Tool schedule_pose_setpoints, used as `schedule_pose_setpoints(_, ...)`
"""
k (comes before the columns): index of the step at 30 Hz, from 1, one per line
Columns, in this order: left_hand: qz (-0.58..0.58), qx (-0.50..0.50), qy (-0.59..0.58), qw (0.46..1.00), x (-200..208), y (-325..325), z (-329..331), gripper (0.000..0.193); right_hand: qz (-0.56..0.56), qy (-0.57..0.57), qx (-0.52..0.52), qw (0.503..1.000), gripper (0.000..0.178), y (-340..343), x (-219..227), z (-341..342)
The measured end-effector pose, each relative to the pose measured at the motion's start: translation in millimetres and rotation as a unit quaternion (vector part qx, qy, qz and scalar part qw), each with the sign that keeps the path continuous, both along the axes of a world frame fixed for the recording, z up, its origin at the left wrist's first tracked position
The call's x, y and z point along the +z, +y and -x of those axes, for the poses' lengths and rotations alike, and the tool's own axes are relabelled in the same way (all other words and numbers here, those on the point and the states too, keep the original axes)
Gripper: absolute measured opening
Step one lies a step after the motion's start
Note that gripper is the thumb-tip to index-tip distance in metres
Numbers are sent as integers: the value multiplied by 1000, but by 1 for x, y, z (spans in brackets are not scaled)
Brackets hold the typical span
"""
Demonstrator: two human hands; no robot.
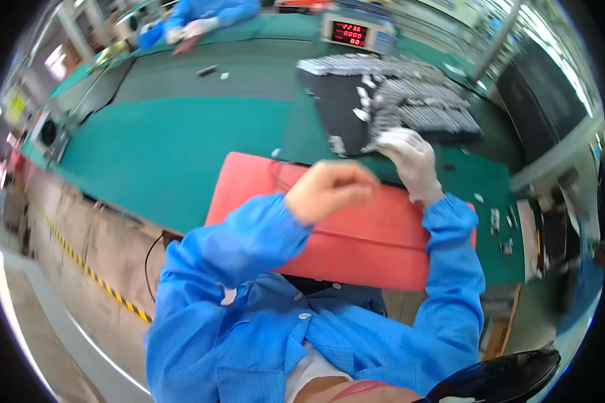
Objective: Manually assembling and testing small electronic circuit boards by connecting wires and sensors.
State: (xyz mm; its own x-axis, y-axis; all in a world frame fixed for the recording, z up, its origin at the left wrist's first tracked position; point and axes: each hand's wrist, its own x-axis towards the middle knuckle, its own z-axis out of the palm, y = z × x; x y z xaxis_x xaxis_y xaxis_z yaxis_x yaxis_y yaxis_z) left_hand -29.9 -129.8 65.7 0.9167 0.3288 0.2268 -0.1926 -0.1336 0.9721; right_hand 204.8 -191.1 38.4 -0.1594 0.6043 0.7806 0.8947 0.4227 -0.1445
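Observation:
My left hand (333, 191), bare and smeared by motion, hangs over a red pad (249, 185) at the table's near edge. Its fingers curl toward the thumb; whether they hold anything cannot be made out. In a white glove, my right hand (412, 161) reaches past the pad's far edge. Its fingers are drawn together at the near end of rows of small silvery-grey parts (444, 121), hiding whatever they grip. The rows lie on a black sheet (336, 101), with several small white pieces (361, 101) beside them.
A bench instrument with a red lit display (349, 32) stands behind the parts. Small loose parts (506, 246) lie on the green table mat (175, 138) at right. Across the table, another person's gloved hands (193, 29) show. A black panel (541, 87) stands at far right.

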Motion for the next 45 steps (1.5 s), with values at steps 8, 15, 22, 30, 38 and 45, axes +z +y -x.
schedule_pose_setpoints(8, -300, 170, -90, 934, -71, 55, -52, 18, 245, 434, 52, 865, 18, -34, 11, 51)
schedule_pose_setpoints(15, -291, 128, -93, 943, -68, 65, -32, 13, 274, 574, 113, 763, 33, -55, 5, 52)
schedule_pose_setpoints(22, -441, 201, -150, 862, -66, 65, -28, 11, 263, 603, 6, 753, 36, -38, 18, 66)
schedule_pose_setpoints(30, -355, 204, -83, 908, -52, 64, -17, 15, 280, 699, 121, 646, 31, -37, 2, 60)
schedule_pose_setpoints(38, -47, 75, 37, 995, -48, 52, -6, 12, 255, 525, -15, 812, 35, -49, 17, 48)
schedule_pose_setpoints(45, -214, 151, -13, 965, -48, 41, -9, 12, 239, 557, 17, 795, 49, -49, 16, 35)
